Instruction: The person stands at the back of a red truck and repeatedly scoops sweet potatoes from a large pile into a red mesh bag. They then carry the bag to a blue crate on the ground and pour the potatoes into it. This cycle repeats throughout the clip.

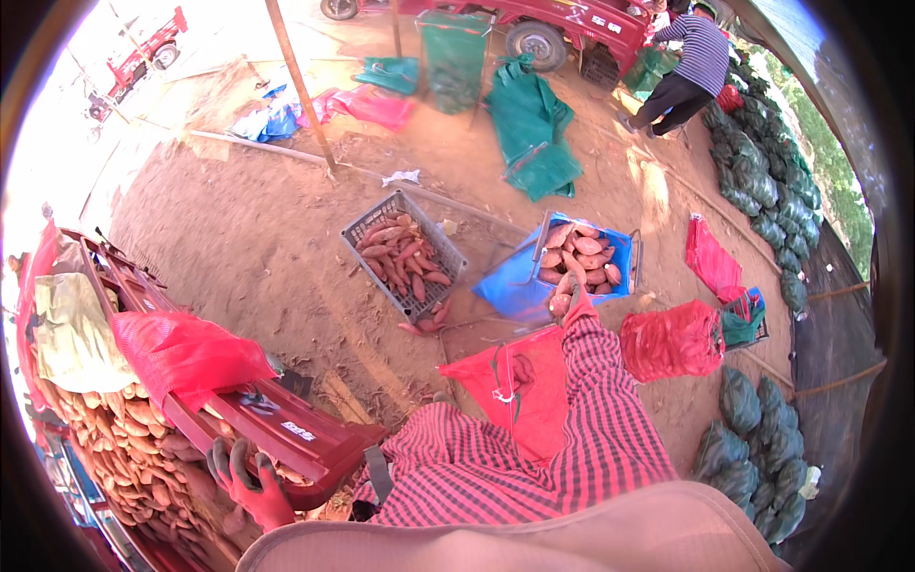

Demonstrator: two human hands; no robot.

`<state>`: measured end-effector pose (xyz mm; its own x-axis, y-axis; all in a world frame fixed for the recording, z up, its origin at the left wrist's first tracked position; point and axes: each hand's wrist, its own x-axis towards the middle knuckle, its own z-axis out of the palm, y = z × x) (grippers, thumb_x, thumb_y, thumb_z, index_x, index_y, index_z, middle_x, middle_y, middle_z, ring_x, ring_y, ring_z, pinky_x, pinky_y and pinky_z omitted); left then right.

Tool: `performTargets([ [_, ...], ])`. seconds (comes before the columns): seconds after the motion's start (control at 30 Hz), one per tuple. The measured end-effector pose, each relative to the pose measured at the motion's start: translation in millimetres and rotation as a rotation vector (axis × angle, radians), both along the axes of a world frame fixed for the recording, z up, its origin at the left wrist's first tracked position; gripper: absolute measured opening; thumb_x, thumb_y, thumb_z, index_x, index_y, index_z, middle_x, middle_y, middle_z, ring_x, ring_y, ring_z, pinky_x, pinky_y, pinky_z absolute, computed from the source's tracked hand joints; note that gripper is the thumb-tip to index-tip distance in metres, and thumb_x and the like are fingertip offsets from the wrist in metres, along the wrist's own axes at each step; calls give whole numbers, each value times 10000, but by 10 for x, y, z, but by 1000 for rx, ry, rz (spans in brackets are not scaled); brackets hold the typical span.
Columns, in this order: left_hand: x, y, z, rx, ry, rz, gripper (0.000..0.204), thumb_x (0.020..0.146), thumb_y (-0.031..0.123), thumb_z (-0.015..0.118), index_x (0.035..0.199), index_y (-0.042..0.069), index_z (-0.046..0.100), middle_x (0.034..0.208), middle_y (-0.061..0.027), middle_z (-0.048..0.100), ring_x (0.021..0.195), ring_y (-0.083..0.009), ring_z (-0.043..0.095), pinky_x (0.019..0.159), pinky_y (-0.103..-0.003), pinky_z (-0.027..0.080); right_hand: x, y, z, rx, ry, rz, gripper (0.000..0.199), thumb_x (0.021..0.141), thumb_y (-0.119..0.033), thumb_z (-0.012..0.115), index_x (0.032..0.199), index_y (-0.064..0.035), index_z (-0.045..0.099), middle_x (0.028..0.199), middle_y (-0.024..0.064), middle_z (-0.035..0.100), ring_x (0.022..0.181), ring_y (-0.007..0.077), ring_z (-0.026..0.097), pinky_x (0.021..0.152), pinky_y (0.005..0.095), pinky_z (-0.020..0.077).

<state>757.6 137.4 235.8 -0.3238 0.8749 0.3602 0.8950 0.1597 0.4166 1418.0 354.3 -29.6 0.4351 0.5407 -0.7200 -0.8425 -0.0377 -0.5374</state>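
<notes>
My right arm reaches forward to a blue crate (633,250) heaped with sweet potatoes (581,250). At the crate's near edge my right hand (576,301), in a dark glove, is closed on a sweet potato (559,305); its fingers are partly hidden. My left hand (255,488), in a red and grey glove, lies with fingers apart on the edge of a dark red vehicle side panel (329,448). Beside that hand is a large pile of sweet potatoes (129,448). An open red mesh bag (529,391) with a few sweet potatoes inside lies before me.
A grey crate (448,250) of sweet potatoes stands left of the blue one, with several spilled beside it. A full red mesh sack (672,341) lies at right. Filled green sacks (753,448) line the right side. A person (681,67) bends near a red vehicle (572,29). A pole (300,86) stands ahead.
</notes>
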Motion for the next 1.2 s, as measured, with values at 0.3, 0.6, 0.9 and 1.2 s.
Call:
performTargets([
  [0.3,-17,-8,-21,21,-16,-21,350,842,43,659,1191,36,685,1476,-197,524,1435,-396,397,1170,-526,319,-246,60,-205,-10,79,-85,498,956,-570,647,904,-78,594,713,85,602,602,249,587,562,367,537],
  [0.6,-89,-24,-70,29,23,-53,356,862,74,654,1215,32,678,1469,-199,540,1419,-402,418,1166,-530,325,279,-47,-11,-45,82,-338,526,934,-597,671,954,-76,600,745,77,612,651,255,606,612,371,566],
  [0.9,-397,-73,-263,95,180,-227,336,876,72,653,1208,30,677,1460,-191,545,1412,-398,425,1159,-525,338,167,-385,-419,-174,113,-60,412,911,-504,697,1005,-108,634,832,71,649,735,264,624,729,489,588],
  [1.2,-83,-32,-127,95,-19,-45,287,920,98,649,1196,30,687,1450,-187,553,1432,-389,410,1185,-527,306,-2714,-541,767,323,-622,864,278,1057,-122,567,1317,-25,587,1016,111,698,920,218,722,814,362,621],
])
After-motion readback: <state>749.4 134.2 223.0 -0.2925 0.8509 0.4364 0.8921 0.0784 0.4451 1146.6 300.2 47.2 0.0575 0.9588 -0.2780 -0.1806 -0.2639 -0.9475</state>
